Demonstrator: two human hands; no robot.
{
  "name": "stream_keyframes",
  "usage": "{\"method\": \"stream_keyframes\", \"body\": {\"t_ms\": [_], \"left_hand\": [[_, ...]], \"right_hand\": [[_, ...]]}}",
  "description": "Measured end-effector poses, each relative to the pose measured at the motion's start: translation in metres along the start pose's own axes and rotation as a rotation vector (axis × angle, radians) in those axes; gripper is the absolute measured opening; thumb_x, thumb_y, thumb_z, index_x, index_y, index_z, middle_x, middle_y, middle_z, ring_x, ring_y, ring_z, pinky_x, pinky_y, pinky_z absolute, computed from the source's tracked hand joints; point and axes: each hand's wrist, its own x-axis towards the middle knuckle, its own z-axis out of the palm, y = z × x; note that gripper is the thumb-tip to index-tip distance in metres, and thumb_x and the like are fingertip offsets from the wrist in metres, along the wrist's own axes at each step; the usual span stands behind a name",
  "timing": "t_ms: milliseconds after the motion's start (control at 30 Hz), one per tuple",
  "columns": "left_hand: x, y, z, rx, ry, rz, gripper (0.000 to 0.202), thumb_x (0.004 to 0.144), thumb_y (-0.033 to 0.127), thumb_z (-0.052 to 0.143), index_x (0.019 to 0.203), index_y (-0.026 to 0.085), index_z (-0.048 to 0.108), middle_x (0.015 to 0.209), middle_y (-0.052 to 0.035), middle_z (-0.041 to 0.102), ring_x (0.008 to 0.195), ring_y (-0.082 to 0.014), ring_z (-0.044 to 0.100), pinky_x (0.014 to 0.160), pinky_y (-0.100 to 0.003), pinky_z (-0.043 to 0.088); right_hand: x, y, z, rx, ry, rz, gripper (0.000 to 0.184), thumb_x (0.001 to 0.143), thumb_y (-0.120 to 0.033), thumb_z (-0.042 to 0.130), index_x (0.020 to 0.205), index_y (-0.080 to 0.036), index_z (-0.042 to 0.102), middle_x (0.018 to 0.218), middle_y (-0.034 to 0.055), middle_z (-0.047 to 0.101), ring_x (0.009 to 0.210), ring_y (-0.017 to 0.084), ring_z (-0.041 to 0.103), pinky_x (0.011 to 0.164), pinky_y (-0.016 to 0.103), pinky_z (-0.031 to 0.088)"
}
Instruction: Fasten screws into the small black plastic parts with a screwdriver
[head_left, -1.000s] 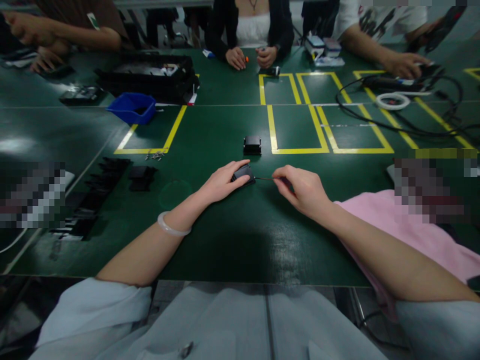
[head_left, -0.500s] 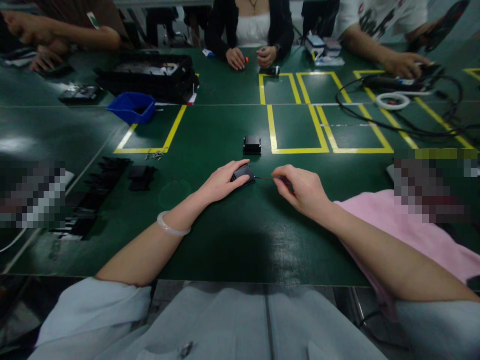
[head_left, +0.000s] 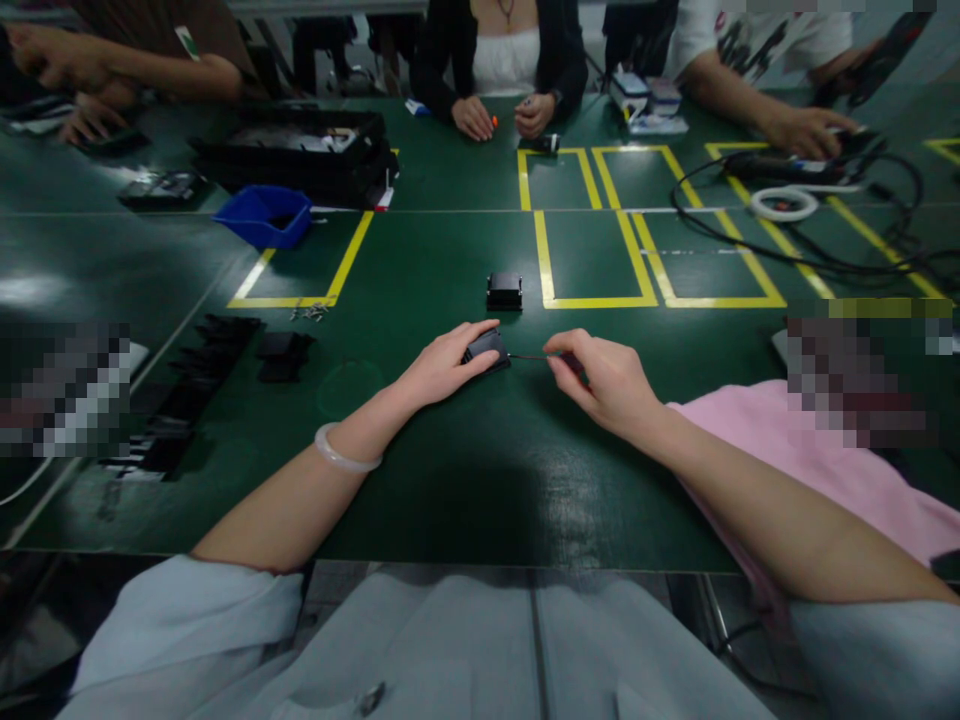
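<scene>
The left hand is gripping a black block against the desk, its thumb and fingers closing round the sides. At the block's three o'clock, the right hand is pinching a thin dark rod between thumb and fingers, the rod's other end meeting the block's edge. A second black block is sitting just past twelve o'clock, while loose screws are lying between nine and ten and a blue bin is resting at ten.
</scene>
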Motion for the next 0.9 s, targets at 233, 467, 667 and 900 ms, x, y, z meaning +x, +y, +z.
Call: {"method": "stream_keyframes", "body": {"t_ms": [233,467,667,900], "left_hand": [[0.0005,0.0011,-0.0006,-0.004,-0.002,-0.013,0.063,0.099,0.055,0.046,0.150,0.018,0.048,0.138,-0.0131,0.060,0.125,-0.0296,0.058,0.105,-0.042,0.045],[0.0000,-0.0004,0.0002,-0.005,-0.003,-0.005,0.064,0.099,0.056,0.046,0.151,0.018,0.047,0.140,-0.0128,0.059,0.126,-0.0295,0.057,0.107,-0.042,0.043],[0.0002,-0.0005,0.0001,-0.004,-0.003,-0.005,0.064,0.099,0.056,0.045,0.151,0.018,0.047,0.140,-0.0129,0.059,0.126,-0.0297,0.058,0.106,-0.043,0.044],[0.0002,-0.0008,-0.0004,0.003,-0.007,-0.010,0.063,0.100,0.056,0.045,0.151,0.020,0.046,0.141,-0.0122,0.059,0.126,-0.0294,0.057,0.107,-0.043,0.044]], "right_hand": [[0.0003,-0.0011,0.0001,-0.007,0.002,-0.010,0.015,0.098,-0.022,0.048,0.107,-0.019,0.061,0.083,0.0032,0.073,0.064,0.015,0.063,0.063,0.027,0.042],[0.0002,0.0003,-0.0007,-0.037,-0.033,0.011,0.021,0.102,-0.034,0.047,0.098,-0.019,0.062,0.074,0.0022,0.070,0.061,0.016,0.061,0.062,0.027,0.041],[0.0002,-0.0017,-0.0011,-0.001,-0.031,0.000,0.017,0.100,-0.024,0.046,0.106,-0.020,0.061,0.085,0.0031,0.073,0.064,0.015,0.063,0.063,0.027,0.043],[0.0006,-0.0009,-0.0027,-0.034,-0.073,0.019,0.023,0.102,-0.034,0.045,0.099,-0.020,0.063,0.074,0.0022,0.070,0.060,0.016,0.061,0.061,0.027,0.041]]}}
